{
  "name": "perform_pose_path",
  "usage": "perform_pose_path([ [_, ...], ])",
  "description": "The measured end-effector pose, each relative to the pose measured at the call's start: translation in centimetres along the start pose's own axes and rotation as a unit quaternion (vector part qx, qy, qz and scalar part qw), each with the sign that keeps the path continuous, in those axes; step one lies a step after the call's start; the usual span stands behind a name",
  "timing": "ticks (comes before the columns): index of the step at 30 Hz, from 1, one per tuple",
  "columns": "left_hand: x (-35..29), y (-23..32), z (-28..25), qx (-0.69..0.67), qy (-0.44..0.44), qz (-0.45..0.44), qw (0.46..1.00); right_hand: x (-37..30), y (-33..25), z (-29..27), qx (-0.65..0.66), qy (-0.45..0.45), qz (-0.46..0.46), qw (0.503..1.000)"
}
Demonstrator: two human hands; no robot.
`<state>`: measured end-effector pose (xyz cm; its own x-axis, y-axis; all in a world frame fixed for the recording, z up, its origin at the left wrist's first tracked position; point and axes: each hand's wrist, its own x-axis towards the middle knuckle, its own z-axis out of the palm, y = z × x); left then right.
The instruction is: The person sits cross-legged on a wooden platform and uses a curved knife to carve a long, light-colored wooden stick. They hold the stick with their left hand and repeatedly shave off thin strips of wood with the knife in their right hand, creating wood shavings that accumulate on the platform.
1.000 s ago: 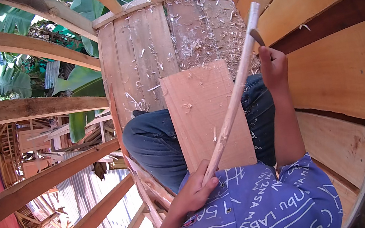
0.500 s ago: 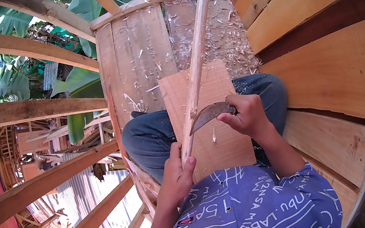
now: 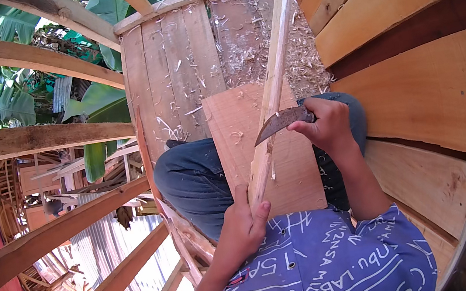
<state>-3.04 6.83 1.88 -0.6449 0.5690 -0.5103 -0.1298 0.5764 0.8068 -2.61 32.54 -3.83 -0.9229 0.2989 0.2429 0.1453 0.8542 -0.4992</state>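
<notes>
left hand (image 3: 244, 225) grips wooden stick (image 3: 276, 67) | right hand (image 3: 331, 121) grips curved knife (image 3: 280, 122) | shavings (image 3: 305, 65) litter planks (image 3: 136, 69)

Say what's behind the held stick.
Behind the stick: the flat board and, farther out, planks scattered with wood shavings. The strips directly covered can't be seen, and the left grip hides the stick's near end.

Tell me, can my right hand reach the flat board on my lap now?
Probably yes: your right hand is close to the right edge of the flat board, and the stick leaves that edge uncovered. The hand grips a curved knife, though, so it isn't free to grasp.
</notes>
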Motion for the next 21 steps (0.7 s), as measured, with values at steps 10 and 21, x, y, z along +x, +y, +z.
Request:
perform_pose_path([
  [10,-1.7,-1.6,1.4,-0.033,-0.108,0.019,0.993,3.5,7.9,-4.1,0.056,0.141,0.243,0.958],
  [21,-0.2,-1.2,-0.5,-0.177,-0.034,-0.004,0.984,-3.1,-2.7,0.3,0.128,-0.066,-0.004,0.99],
])
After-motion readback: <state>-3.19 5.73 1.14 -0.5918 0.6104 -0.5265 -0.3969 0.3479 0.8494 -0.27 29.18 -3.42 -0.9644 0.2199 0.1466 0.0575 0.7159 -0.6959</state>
